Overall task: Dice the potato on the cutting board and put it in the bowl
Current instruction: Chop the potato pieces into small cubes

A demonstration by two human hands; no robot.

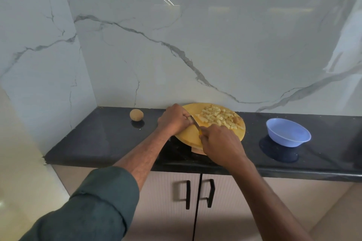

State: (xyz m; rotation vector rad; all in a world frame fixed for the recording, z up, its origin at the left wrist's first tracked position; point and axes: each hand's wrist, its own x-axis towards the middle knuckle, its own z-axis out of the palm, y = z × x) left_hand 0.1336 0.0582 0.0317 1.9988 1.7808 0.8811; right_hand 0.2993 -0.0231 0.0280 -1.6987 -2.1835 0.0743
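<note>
A round yellow cutting board (188, 135) lies on the black counter, with a heap of diced potato (219, 117) on its far half. My right hand (221, 143) grips the yellow handle of a knife (195, 124), whose blade points up and left across the board. My left hand (173, 120) is curled at the board's left edge, its fingers meeting the blade near the tip; what it holds there is hidden. A light blue bowl (288, 133) stands to the right of the board, and nothing shows inside it.
A whole unpeeled potato (136, 115) sits on the counter (98, 139) to the left of the board. A marble wall rises right behind the counter and at its left end. Cabinet doors with black handles (198, 193) are below the counter's front edge.
</note>
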